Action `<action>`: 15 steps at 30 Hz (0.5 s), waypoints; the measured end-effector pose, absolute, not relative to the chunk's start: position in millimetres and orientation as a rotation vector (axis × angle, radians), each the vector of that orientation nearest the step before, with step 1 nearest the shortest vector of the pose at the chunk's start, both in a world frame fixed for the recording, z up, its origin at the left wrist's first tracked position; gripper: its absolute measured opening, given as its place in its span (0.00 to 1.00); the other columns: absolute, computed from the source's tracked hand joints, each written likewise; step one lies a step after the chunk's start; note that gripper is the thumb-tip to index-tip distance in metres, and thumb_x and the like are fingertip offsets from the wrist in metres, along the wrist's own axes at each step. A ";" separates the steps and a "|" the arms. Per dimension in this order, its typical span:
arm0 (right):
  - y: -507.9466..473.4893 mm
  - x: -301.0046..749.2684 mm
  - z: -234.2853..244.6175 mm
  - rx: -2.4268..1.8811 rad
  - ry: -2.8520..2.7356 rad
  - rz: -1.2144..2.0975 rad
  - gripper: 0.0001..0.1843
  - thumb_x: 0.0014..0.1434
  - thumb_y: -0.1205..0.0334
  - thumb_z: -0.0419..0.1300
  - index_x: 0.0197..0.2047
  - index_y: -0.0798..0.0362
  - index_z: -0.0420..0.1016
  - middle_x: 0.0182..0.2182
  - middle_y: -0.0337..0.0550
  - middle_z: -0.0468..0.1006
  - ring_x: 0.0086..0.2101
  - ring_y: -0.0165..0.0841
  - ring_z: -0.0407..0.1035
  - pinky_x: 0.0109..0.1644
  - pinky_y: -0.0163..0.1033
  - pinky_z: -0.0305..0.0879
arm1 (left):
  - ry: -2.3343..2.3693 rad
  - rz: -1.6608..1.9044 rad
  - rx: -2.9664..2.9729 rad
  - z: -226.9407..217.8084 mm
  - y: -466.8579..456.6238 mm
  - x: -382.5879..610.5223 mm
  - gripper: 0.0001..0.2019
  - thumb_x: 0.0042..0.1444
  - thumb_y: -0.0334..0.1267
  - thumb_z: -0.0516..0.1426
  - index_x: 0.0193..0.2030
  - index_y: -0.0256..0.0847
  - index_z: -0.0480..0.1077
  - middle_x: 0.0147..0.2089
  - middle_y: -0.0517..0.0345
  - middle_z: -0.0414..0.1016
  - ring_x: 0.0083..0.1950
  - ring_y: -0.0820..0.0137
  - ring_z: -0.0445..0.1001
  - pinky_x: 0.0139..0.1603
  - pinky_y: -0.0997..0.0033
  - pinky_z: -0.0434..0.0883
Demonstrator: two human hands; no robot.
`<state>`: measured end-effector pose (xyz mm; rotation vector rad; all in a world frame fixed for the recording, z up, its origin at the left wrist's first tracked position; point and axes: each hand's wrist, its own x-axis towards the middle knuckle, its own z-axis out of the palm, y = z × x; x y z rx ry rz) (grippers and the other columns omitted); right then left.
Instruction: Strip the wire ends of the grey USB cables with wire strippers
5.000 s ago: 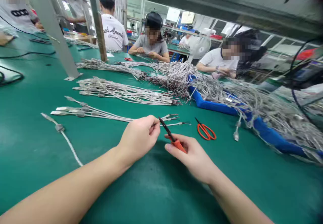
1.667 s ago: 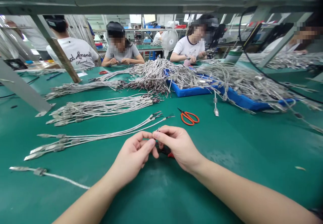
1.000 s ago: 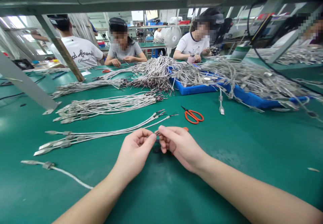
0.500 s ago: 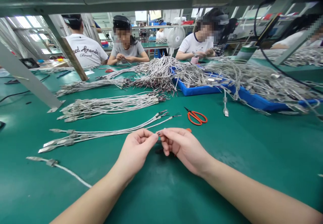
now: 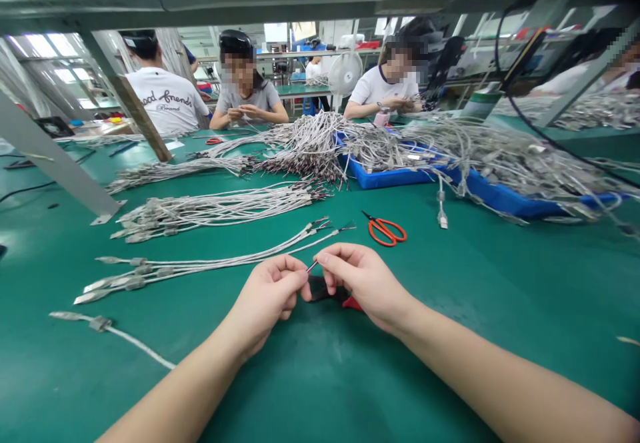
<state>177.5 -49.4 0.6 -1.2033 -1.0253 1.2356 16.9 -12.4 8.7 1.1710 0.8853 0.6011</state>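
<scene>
Short dark-tipped wire end (image 5: 313, 266) sits at centre of view, between the two hands and above the bench mat. Left hand (image 5: 265, 301) is closed, fingers curled, its fingertips pinching the wire's lower end. Right hand (image 5: 364, 284) is partly curled, index finger extended toward the wire with its tip just beside it; whether this hand also grips the wire cannot be told. Forearms enter from the lower left and lower right corners, converging, with the wrists low over the mat.

Small black-and-red hand tool (image 5: 330, 291) lies directly under and between the hands, partly hidden by the right hand; contact with the right palm is unclear.

Green bench mat (image 5: 450, 296) carries, ahead of the hands, several grey braided cables (image 5: 215, 264) laid side by side, their stripped ends near the hand area. Orange-handled scissors (image 5: 386, 231) lie to the right of these ends. Beyond, a blue tray (image 5: 395, 180) holds a tangled mass of cables (image 5: 500, 153). Two co-workers (image 5: 245, 100) (image 5: 385, 90) sit across the bench, hands at their own work.
</scene>
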 end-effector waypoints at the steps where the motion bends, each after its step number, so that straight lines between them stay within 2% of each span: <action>1: -49.2 177.6 0.9 -1.203 -1.026 1.235 0.13 0.56 0.54 0.63 0.28 0.54 0.73 0.18 0.33 0.69 0.20 0.26 0.62 0.25 0.34 0.55 | 0.901 0.598 1.189 8.7 -12.2 17.0 0.07 0.55 0.38 0.58 0.31 0.39 0.65 0.22 0.64 0.69 0.16 0.84 0.47 0.17 0.80 0.42; 6: -50.3 177.5 1.1 -1.175 -1.039 1.267 0.12 0.55 0.55 0.63 0.27 0.54 0.73 0.18 0.33 0.69 0.20 0.26 0.62 0.26 0.34 0.57 | 0.991 0.654 1.259 8.9 -13.1 19.2 0.08 0.53 0.38 0.58 0.28 0.39 0.64 0.19 0.68 0.62 0.16 0.83 0.49 0.16 0.80 0.45; 10: -52.2 176.6 0.5 -1.170 -1.000 1.319 0.13 0.55 0.53 0.63 0.29 0.55 0.74 0.18 0.33 0.69 0.19 0.25 0.62 0.26 0.34 0.57 | 0.977 0.653 1.199 10.2 -14.0 19.8 0.08 0.53 0.37 0.58 0.27 0.39 0.63 0.18 0.70 0.56 0.17 0.82 0.47 0.17 0.79 0.43; 15: -52.2 175.4 2.7 -1.162 -1.002 1.300 0.13 0.54 0.53 0.64 0.27 0.55 0.73 0.17 0.34 0.68 0.19 0.26 0.61 0.26 0.35 0.57 | 0.835 0.552 1.052 10.6 -14.3 15.9 0.09 0.55 0.38 0.57 0.28 0.40 0.62 0.21 0.68 0.61 0.18 0.83 0.42 0.18 0.79 0.40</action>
